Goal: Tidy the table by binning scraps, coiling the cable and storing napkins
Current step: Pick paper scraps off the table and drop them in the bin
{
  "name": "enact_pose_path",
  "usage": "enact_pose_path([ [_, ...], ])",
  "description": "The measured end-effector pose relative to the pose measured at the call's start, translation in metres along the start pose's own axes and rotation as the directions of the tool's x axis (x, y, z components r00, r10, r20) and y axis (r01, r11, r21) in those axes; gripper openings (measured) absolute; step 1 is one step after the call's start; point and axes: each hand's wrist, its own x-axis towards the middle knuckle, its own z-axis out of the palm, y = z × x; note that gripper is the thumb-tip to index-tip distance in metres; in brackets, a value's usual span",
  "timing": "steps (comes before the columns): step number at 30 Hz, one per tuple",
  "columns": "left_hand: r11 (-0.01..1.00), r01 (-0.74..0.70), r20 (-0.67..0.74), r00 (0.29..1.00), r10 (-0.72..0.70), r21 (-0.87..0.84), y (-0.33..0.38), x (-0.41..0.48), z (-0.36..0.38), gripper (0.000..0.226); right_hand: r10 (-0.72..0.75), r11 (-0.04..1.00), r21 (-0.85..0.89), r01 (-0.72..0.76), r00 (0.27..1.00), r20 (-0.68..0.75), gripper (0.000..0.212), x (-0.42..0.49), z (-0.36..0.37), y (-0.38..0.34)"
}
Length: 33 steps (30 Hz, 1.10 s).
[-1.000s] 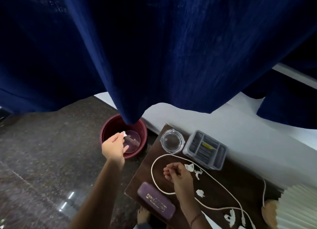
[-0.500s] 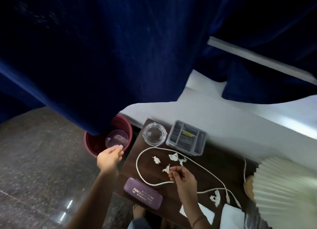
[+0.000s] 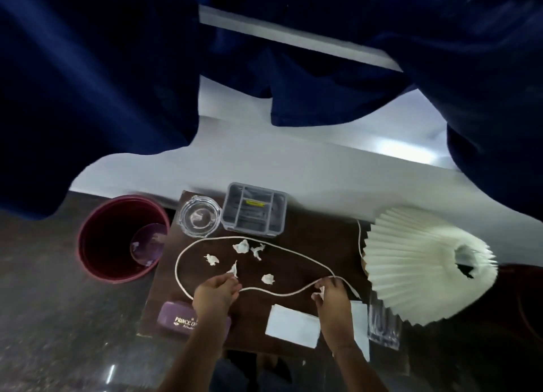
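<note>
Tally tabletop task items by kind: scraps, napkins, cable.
Paper scraps: 6, one pinched by the left hand, one held in the right hand
Napkins: 2
Cable: 1
Total: 9

Your only camera rides on your head and looks forward and steeply down at the dark tabletop (image 3: 332, 244) from close range. Your forearms (image 3: 199, 347) enter at the bottom edge. The wide lens takes in blue curtain (image 3: 88, 83) above, with floor (image 3: 44, 303) and the red bin (image 3: 100, 244) to the left.
</note>
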Motion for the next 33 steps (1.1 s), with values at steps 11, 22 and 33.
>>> enact_pose_path([
  [11,0.996,0.051,-0.013,0.999,-0.05,0.069,-0.01,0.006,0.009,0.01,-0.016,0.972,-0.234,0.03,0.998,0.06,0.037,0.015,0.022,0.018],
  [22,0.953,0.287,0.214,0.941,-0.262,-0.096,0.024,-0.022,0.011,0.026,0.059,0.711,0.677,-0.191,0.975,0.214,0.032,-0.005,-0.004,-0.096],
  [33,0.945,0.211,0.11,0.976,-0.188,-0.251,0.057,-0.015,-0.043,0.006,-0.404,0.871,0.357,0.338,0.905,0.13,0.039,-0.024,0.024,-0.176],
])
